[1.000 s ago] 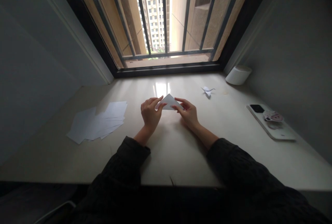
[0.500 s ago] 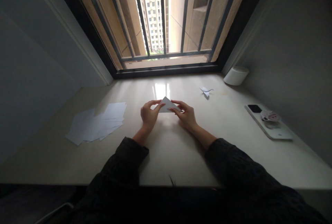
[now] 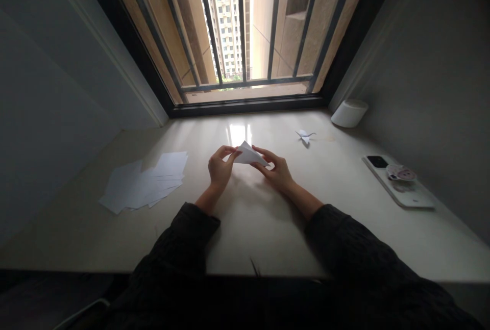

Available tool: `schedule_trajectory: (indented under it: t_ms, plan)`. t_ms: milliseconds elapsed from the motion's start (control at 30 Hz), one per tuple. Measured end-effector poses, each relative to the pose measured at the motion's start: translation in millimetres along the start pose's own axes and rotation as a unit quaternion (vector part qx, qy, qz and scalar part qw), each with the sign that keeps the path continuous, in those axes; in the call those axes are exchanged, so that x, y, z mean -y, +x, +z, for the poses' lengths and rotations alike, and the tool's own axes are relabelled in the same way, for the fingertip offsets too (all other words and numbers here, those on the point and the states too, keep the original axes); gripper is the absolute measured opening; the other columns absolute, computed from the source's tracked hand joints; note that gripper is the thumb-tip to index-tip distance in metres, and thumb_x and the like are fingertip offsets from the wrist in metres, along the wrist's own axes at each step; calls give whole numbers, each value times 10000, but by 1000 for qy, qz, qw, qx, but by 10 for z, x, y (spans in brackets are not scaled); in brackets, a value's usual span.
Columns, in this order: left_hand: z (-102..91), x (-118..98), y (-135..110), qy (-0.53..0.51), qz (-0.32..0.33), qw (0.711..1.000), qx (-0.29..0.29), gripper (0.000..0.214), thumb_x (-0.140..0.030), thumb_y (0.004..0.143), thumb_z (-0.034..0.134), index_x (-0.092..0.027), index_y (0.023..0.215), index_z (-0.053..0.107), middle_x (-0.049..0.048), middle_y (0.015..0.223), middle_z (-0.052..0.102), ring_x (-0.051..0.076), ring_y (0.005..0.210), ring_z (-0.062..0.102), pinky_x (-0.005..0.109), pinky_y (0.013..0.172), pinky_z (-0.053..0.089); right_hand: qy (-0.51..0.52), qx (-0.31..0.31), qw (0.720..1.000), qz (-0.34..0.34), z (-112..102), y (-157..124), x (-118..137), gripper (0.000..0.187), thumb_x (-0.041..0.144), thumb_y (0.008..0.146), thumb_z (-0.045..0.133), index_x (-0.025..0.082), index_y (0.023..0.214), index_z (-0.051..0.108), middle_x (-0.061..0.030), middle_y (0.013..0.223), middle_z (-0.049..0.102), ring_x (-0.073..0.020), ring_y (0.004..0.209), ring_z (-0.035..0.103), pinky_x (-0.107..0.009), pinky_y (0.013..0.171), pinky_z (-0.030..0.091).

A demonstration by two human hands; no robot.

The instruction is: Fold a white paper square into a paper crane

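Between my two hands is a folded sheet of white paper (image 3: 248,155), triangular, with its peak pointing toward the window. My left hand (image 3: 221,168) pinches its left side between thumb and fingers. On the right side, my right hand (image 3: 279,171) grips the paper with the thumb along the lower edge and the fingers behind. A flap of the paper stands slightly lifted near the right hand. The fingers behind the paper are partly hidden.
Loose white sheets (image 3: 143,182) lie overlapping at the left. A folded paper crane (image 3: 305,136) rests toward the back right, near a white cylinder (image 3: 349,113). By the right wall lies a phone (image 3: 417,198) with a round grip. The barred window (image 3: 245,90) borders the back.
The right thumb has shifted down to the paper's lower edge, and a layer of the triangle has lifted apart. Both hands stay in nearly the same place.
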State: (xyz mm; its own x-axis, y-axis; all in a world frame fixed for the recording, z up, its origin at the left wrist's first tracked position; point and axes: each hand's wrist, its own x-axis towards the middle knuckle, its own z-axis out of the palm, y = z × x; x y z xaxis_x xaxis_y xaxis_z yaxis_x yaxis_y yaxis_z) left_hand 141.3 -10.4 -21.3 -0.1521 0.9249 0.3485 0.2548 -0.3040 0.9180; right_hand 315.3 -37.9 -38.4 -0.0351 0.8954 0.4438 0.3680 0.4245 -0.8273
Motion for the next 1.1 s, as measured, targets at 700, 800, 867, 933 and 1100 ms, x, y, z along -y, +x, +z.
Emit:
schedule_trajectory:
  t_ms: [700, 800, 867, 933, 1100]
  plan:
    - [16, 213, 160, -238, -167, 957, 3, 437, -524, 637, 720, -176, 842, 554, 29, 792, 649, 133, 710, 602, 249, 675, 447, 44, -42, 996, 62, 30, 72, -182, 377, 559, 714, 654, 194, 633, 603, -4, 661, 549, -133, 603, 499, -276, 589, 437]
    - [12, 220, 166, -228, -169, 959, -4, 508, -473, 603, 760, -161, 951, 562, 47, 820, 675, 155, 785, 632, 274, 751, 458, 70, -68, 991, 91, 28, 80, -186, 379, 568, 719, 642, 194, 663, 608, -16, 730, 568, -128, 620, 500, -263, 574, 439]
    - [8, 196, 159, -210, -159, 965, 9, 551, -452, 608, 760, -146, 1026, 573, 55, 811, 690, 170, 806, 641, 293, 778, 458, 90, -71, 986, 123, 30, 85, -198, 389, 582, 721, 628, 195, 694, 612, -15, 722, 575, -126, 601, 492, -253, 539, 428]
    - [6, 165, 149, -188, -148, 971, 25, 527, -446, 623, 746, -140, 1026, 600, 61, 804, 701, 182, 814, 647, 302, 779, 459, 89, -95, 983, 133, 26, 92, -216, 402, 594, 706, 631, 192, 713, 622, -24, 746, 591, -132, 618, 501, -247, 527, 421]
    - [-8, 146, 143, -122, -109, 986, 26, 356, -457, 683, 675, -151, 866, 661, 49, 744, 691, 172, 742, 640, 300, 738, 465, 108, -109, 977, 144, -12, 104, -239, 401, 586, 693, 650, 186, 713, 640, -18, 673, 594, -127, 572, 486, -245, 497, 378]
